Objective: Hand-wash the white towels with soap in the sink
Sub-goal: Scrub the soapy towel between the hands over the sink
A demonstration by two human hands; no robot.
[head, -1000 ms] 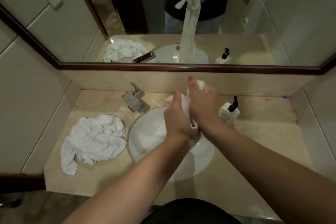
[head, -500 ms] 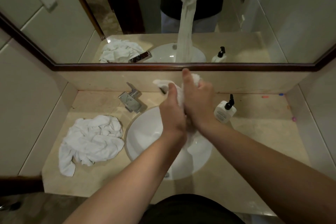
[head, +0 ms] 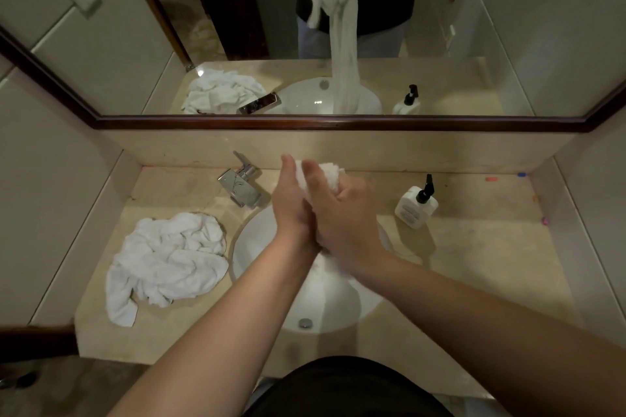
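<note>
Above the white sink basin, the person holds one white towel bunched between both hands. The left hand lies flat against the cloth, its fingers fairly straight and pressing, while the right hand curls its fingers round the wad and grips it. A tuft of towel pokes out above the hands; the rest hangs down behind them toward the basin, and the mirror shows it stretched into a long, narrow rope reaching the bowl.

The cloth looks soaked, so I judge it heavy for its size, limp and a little slick if soap is on it. It has no stiffness, so any loose end will drop and drag. The safest hold seems to be the gathered upper part, taken with a full fist rather than fingertips, with the other hand working lower down the hanging length.

Left of the sink, a second heap of white towels lies on the surface. Just beyond the sink's left rim stands the chrome faucet; right of the sink sits a soap pump bottle.
</note>
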